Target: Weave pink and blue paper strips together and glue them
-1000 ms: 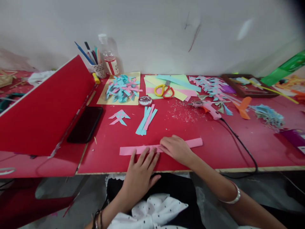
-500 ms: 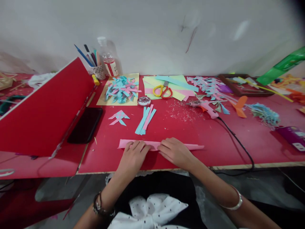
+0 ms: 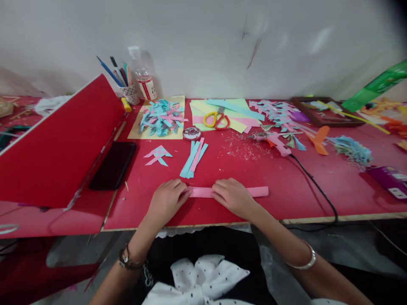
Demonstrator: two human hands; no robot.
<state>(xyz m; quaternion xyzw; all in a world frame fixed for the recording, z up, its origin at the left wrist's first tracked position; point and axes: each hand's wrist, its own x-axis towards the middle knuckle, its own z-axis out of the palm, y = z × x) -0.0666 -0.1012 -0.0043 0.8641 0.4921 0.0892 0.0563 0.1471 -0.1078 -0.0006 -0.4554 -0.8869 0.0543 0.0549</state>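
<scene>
A long pink paper strip (image 3: 201, 192), folded narrow, lies flat across the red table in front of me. My left hand (image 3: 168, 197) is closed over its left end, fingers bent and covering that end. Around the strip's middle, my right hand (image 3: 233, 195) presses with curled fingers and thumb, and the right end sticks out past it. Just beyond the strip lie blue and pink paper strips (image 3: 193, 159). A small woven piece of pink and blue paper (image 3: 159, 155) sits to their left.
A phone (image 3: 112, 165) and a standing red board (image 3: 63, 148) are at left. Scissors (image 3: 219, 119) rest on coloured paper at the back. At right lies a pink glue gun (image 3: 273, 142), its cord running over the front edge. A paper heap (image 3: 162, 118) sits behind.
My left hand has slid left along the pink paper, to its end. The paper now lies flatter and narrower. My right hand has hardly moved.
</scene>
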